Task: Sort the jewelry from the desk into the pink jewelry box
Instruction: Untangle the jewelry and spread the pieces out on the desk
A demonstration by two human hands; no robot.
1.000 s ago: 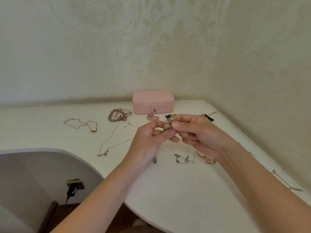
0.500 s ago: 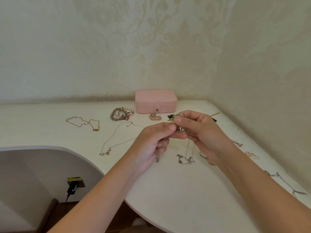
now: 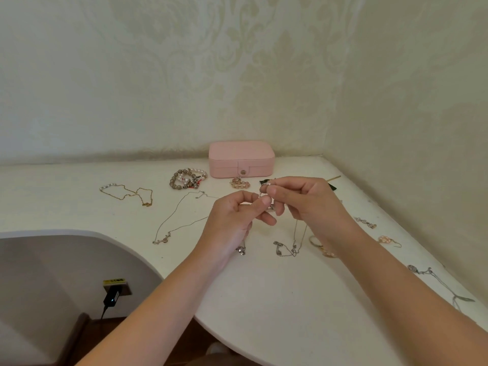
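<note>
The pink jewelry box stands closed at the back of the white desk. In front of it, above the desk, my left hand and my right hand meet at the fingertips. Both pinch one small silver piece, too small to identify. Beaded bracelets lie left of the box. A gold chain with pearls and a thin silver necklace lie further left. Silver chains lie under my hands.
Earrings and a pink earring lie at the right near the wall. A long silver necklace lies by the right edge. The desk has a curved cut-out at the lower left, with a wall plug below it.
My hands have shifted slightly to the right and up. The right hand's fingers have moved along the small silver piece, with both hands still pinching it.
</note>
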